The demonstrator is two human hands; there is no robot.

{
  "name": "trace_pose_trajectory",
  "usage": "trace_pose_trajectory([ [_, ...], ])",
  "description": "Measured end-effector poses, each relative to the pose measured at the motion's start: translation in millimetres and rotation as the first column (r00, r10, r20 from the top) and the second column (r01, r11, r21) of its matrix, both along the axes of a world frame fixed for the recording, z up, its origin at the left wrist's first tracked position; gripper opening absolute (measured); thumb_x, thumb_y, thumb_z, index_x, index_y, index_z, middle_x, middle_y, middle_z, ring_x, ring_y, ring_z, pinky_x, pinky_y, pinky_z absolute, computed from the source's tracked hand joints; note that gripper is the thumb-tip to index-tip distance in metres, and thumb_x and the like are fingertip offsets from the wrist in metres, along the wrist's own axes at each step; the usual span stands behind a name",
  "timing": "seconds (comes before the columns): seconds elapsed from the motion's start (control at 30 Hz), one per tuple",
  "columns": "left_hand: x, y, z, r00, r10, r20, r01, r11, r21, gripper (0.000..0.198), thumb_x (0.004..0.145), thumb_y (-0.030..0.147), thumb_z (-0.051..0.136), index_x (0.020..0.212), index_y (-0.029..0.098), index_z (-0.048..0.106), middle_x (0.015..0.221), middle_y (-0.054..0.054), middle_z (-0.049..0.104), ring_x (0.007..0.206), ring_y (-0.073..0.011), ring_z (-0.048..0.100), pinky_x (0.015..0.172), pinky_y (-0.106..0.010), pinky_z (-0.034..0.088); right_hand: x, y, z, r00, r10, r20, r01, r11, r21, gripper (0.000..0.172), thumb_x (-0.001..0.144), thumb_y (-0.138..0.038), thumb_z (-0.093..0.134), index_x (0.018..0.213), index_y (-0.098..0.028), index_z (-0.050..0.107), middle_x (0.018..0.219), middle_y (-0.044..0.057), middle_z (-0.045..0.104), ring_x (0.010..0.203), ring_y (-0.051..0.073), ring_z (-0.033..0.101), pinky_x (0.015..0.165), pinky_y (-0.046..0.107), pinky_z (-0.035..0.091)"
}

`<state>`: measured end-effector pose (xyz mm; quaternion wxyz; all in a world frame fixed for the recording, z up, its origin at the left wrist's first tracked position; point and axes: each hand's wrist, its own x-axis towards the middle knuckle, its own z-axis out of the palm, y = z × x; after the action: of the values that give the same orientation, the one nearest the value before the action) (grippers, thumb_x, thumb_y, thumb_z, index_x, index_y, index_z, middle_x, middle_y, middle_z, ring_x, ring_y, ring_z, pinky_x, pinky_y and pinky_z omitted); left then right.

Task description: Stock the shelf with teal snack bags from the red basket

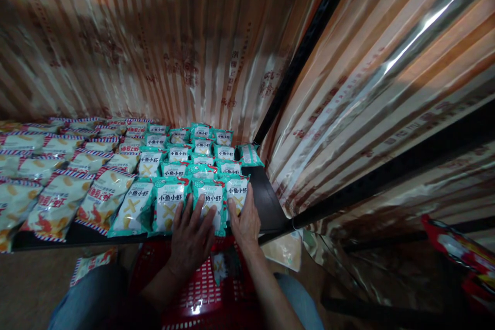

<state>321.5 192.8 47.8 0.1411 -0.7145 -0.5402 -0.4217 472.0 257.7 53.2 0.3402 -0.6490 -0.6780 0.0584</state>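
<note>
Teal-and-white snack bags [169, 201] stand in rows at the right end of a dark shelf [266, 201]. My left hand [193, 232] lies with fingers spread against the fronts of two front-row bags, the right one being a teal snack bag [211, 193]. At the row's right end, my right hand [245, 224] holds another teal snack bag [236, 188], thumb on its front and fingers along its right side. Below my arms is a red plastic basket [197, 289], with a small teal packet [219, 268] in it.
White snack bags with striped edges [62, 203] fill the shelf's left part. A black post [297, 62] rises at the back right corner. Printed plastic sheeting [185, 36] hangs behind. One striped bag [93, 263] lies below the shelf at left; red packets [460, 252] show far right.
</note>
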Motion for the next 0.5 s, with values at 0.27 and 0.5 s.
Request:
trace_pose_trajectory([
  [0.27, -2.9, 6.0, 2.6, 1.000, -0.006, -0.026, 0.006, 1.000, 0.008, 0.046, 0.084, 0.022, 0.058, 0.130, 0.021, 0.051, 0.143, -0.015, 0.045, 0.134, -0.0303, 0.038, 0.110, -0.054, 0.026, -2.6, 4.9, -3.0, 1.000, -0.007, 0.029, 0.006, 0.999, 0.046, 0.071, 0.093, -0.052, 0.033, 0.147, -0.008, 0.019, 0.129, 0.022, 0.056, 0.108, 0.030, 0.060, 0.086, 0.042, 0.049],
  [0.5, -2.7, 8.1, 1.4, 0.999, 0.007, -0.031, -0.008, 1.000, -0.017, 0.046, 0.084, 0.023, 0.057, 0.130, 0.021, 0.052, 0.143, -0.014, 0.045, 0.136, -0.0314, 0.035, 0.110, -0.055, 0.025, -3.4, 7.1, -2.3, 1.000, 0.017, -0.002, -0.017, 1.000, 0.022, 0.070, 0.093, -0.052, 0.034, 0.147, -0.009, 0.019, 0.129, 0.022, 0.054, 0.110, 0.032, 0.059, 0.087, 0.044, 0.048],
])
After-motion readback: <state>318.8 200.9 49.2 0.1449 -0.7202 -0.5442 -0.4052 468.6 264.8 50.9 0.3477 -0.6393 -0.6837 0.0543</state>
